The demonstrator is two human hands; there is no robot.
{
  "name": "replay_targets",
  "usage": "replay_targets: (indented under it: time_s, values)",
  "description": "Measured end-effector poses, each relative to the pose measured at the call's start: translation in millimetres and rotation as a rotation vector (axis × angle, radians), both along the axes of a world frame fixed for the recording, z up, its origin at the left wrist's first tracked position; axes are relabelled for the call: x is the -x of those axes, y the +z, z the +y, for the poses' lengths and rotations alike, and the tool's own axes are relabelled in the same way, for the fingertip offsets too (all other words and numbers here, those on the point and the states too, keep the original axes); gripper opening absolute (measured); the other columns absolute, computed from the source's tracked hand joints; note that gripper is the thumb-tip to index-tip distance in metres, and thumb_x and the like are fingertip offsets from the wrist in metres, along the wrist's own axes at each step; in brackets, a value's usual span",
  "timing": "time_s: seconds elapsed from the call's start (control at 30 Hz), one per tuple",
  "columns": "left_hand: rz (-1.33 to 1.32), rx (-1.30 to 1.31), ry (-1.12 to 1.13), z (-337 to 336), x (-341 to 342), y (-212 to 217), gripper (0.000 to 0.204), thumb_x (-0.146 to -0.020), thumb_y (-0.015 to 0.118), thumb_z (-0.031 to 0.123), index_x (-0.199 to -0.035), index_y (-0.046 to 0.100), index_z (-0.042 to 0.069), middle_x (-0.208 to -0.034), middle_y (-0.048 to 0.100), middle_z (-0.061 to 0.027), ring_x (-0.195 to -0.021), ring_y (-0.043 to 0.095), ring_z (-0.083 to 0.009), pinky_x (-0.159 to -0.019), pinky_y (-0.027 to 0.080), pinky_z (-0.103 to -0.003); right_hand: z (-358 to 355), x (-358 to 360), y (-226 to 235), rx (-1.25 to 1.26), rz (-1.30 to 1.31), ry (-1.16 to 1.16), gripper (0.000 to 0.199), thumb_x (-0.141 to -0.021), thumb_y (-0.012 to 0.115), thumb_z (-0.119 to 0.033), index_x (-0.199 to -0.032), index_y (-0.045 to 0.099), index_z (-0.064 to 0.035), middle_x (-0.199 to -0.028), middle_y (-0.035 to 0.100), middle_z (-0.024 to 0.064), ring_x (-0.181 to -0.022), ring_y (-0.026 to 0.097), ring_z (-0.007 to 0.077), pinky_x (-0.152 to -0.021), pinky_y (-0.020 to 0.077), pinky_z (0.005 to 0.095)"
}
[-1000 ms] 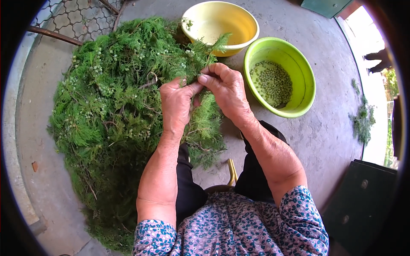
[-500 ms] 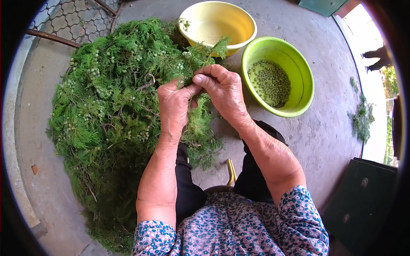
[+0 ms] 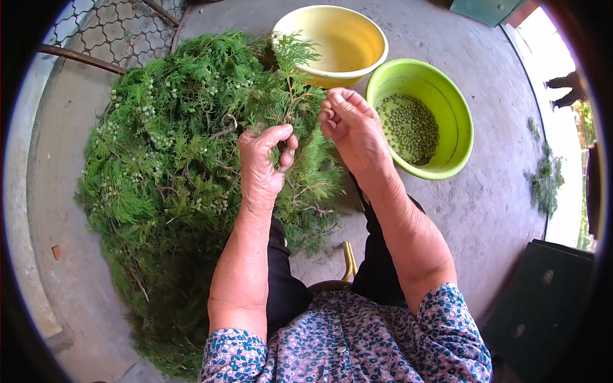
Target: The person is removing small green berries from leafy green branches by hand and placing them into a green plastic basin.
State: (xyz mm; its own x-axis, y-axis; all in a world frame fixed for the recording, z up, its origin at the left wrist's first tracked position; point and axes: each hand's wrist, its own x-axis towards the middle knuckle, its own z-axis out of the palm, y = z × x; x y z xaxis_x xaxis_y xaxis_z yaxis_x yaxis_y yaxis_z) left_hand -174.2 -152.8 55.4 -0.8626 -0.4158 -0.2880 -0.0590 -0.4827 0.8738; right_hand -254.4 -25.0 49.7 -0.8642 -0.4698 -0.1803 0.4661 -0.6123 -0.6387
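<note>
My left hand [image 3: 260, 167] is closed around the stem of a leafy evergreen branch [image 3: 290, 96], whose feathery tip points away from me. To its right, my right hand [image 3: 359, 137] is raised with fingers curled and thumb pressed in; whatever they hold, if anything, is hidden. Under and left of my hands spreads a big heap of evergreen branches [image 3: 159, 166], dotted with clusters of pale green cones [image 3: 153, 137]. A lime green basin [image 3: 461, 121] stands just right of my right hand, with many small green cones [image 3: 408, 131] on its bottom.
Beyond my hands is a yellow basin [image 3: 369, 51], touching the lime one. A few sprigs [image 3: 544, 182] lie on the concrete floor at the right. A dark green panel [image 3: 543, 300] sits at lower right. At the far left are a metal bar [image 3: 83, 59] and patterned paving [image 3: 105, 29].
My hands were together on the sprigs and have parted. The right one has moved right, toward the lime basin. The branch in my left hand now stands more upright.
</note>
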Motion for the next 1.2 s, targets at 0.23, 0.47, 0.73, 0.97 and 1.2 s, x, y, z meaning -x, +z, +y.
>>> replay_targets:
  time_s: [0.23, 0.47, 0.73, 0.97, 1.2]
  values:
    - [0.068, 0.052, -0.046, 2.6, -2.1, 2.9, 0.012, -0.073, 0.057, 0.011, -0.071, 0.059, -0.001, -0.055, 0.054, -0.0059, -0.039, 0.043, -0.0095, -0.037, 0.032, -0.021, -12.5, -13.3, -4.8, -0.221, 0.077, 0.081, 0.012, -0.082, 0.061, -0.010, -0.087, 0.056, -0.0007, -0.065, 0.052, -0.0007, -0.050, 0.045, 0.0068, -0.043, 0.0345, 0.0202]
    - [-0.026, 0.171, -0.007, 7.6, -3.8, 12.3, 0.010, -0.075, 0.066, 0.013, -0.079, 0.064, 0.005, -0.063, 0.057, 0.0029, -0.045, 0.046, -0.0036, -0.038, 0.033, -0.016, -12.8, -15.0, -6.5, -0.499, 0.325, 0.014, 0.005, -0.081, 0.060, -0.005, -0.081, 0.057, -0.0009, -0.064, 0.053, -0.0001, -0.050, 0.044, 0.0056, -0.045, 0.0383, 0.0209]
    - [-0.046, 0.213, 0.159, 5.1, 0.1, 5.0, 0.009, -0.074, 0.069, 0.012, -0.078, 0.064, 0.005, -0.069, 0.060, 0.0019, -0.044, 0.045, -0.0040, -0.036, 0.032, -0.018, -14.8, -19.1, -4.7, -0.551, 0.456, -0.068, 0.005, -0.079, 0.060, -0.001, -0.081, 0.056, 0.0015, -0.065, 0.056, 0.0027, -0.054, 0.049, 0.0071, -0.049, 0.0431, 0.0223]
    - [0.043, 0.143, 0.193, 4.5, 2.1, 5.8, 0.009, -0.074, 0.066, 0.010, -0.079, 0.062, 0.003, -0.069, 0.061, -0.0002, -0.043, 0.046, -0.0060, -0.036, 0.032, -0.019, -19.3, -13.9, -18.8, -0.497, 0.620, -0.042, 0.025, -0.070, 0.071, -0.007, -0.093, 0.062, 0.0004, -0.075, 0.060, 0.0065, -0.063, 0.055, 0.0111, -0.057, 0.0469, 0.0249]
    - [-0.077, 0.148, -0.012, -2.3, -2.4, 8.1, 0.007, -0.075, 0.064, 0.008, -0.081, 0.061, 0.005, -0.064, 0.057, 0.0030, -0.043, 0.042, -0.0022, -0.034, 0.027, -0.017, -18.7, -15.8, -7.9, -0.718, 0.881, -0.163, 0.007, -0.077, 0.063, -0.005, -0.083, 0.062, -0.0020, -0.071, 0.058, 0.0112, -0.064, 0.057, 0.0230, -0.057, 0.0455, 0.0320]
